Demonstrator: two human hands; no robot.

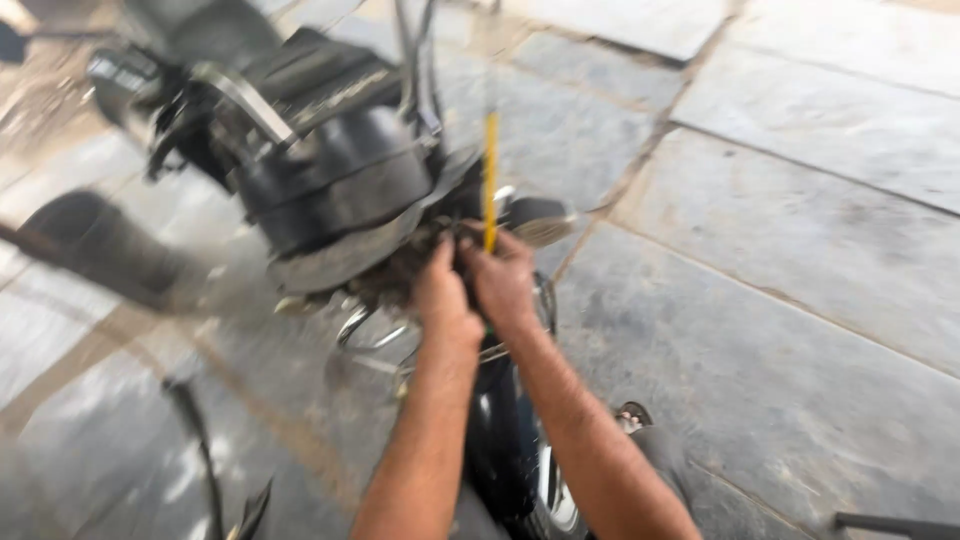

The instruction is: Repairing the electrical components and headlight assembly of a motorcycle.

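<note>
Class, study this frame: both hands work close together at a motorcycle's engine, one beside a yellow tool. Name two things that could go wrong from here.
1. The right hand grips the thin yellow tool right beside the left hand; a slip could jab those fingers.
2. Both hands sit among tight metal engine parts, so knuckles might get scraped or pinched. Blur hides the exact contact point.
</note>
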